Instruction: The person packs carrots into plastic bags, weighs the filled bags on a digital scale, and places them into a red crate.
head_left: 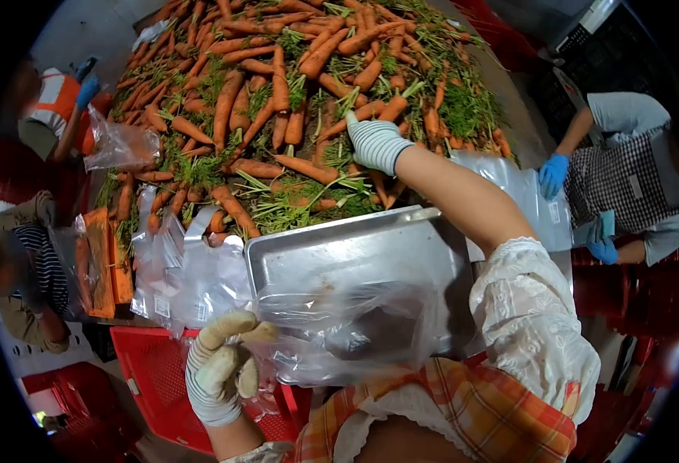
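Left of the shallow silver metal tray (316, 253), the striped-gloved left hand (226, 363) is held half curled beside a clear plastic bag (339, 328); whether the bag is gripped cannot be told. Beyond the tray, the similarly gloved right hand (378, 143) is laid among heaped orange, green-topped carrots (228, 108), its closure hidden.

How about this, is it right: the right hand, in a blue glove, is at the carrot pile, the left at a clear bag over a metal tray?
Not quite: in the head view, the right hand wears a whitish striped glove, not a blue one. It is at the carrot pile, the left hand at the clear bag over the metal tray.
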